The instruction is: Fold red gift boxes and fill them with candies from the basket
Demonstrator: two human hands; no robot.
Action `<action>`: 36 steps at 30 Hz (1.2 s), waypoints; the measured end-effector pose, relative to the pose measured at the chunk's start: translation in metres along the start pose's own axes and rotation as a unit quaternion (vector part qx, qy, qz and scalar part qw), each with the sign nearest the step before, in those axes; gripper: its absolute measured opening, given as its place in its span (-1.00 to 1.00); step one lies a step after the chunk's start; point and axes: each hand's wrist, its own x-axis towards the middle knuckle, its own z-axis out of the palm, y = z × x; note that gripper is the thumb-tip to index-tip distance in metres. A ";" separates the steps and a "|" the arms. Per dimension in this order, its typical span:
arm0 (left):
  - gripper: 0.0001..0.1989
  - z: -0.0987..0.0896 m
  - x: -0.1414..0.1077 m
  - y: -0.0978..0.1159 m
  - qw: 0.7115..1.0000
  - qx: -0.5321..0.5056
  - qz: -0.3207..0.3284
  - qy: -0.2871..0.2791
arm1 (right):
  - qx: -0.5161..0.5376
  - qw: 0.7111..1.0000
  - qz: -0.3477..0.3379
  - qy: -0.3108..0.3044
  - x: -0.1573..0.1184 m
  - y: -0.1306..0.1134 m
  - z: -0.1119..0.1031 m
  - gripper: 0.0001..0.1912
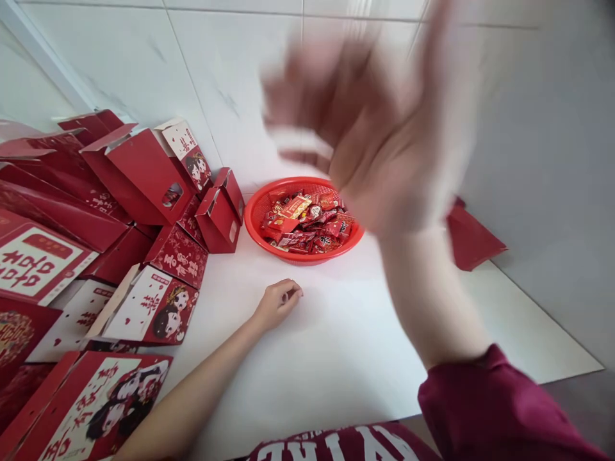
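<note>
My right hand is raised close to the camera, palm showing and fingers apart, blurred by motion, with nothing in it. It hides the right edge of a red plastic basket that holds many small red wrapped candies. Below the basket, my left hand rests on the white table with its fingers curled together. Whether anything lies inside those curled fingers is too small to tell.
Many red and white boxes with printed characters and cartoon figures crowd the left side. Behind my right wrist is a red box. A tiled wall borders the table at the back.
</note>
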 end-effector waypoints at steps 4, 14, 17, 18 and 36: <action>-0.67 -0.004 0.008 -0.021 0.996 -0.030 -0.056 0.066 | -0.012 1.000 0.003 0.021 -0.056 0.062 0.038 -0.75; -0.77 -0.014 -0.015 -0.024 0.979 -0.056 -0.128 0.150 | -0.070 0.983 0.163 -0.036 -0.151 0.182 0.066 -0.90; -0.77 -0.013 -0.014 -0.021 0.978 -0.060 -0.127 0.157 | -0.074 0.980 0.173 -0.068 -0.149 0.183 0.059 -0.86; -0.76 -0.013 -0.014 -0.020 0.976 -0.061 -0.127 0.164 | -0.077 0.979 0.174 -0.072 -0.149 0.183 0.058 -0.85; -0.59 -0.038 0.020 -0.010 0.921 -0.187 -0.166 0.300 | -0.229 0.967 0.105 -0.043 -0.146 0.165 0.026 -0.79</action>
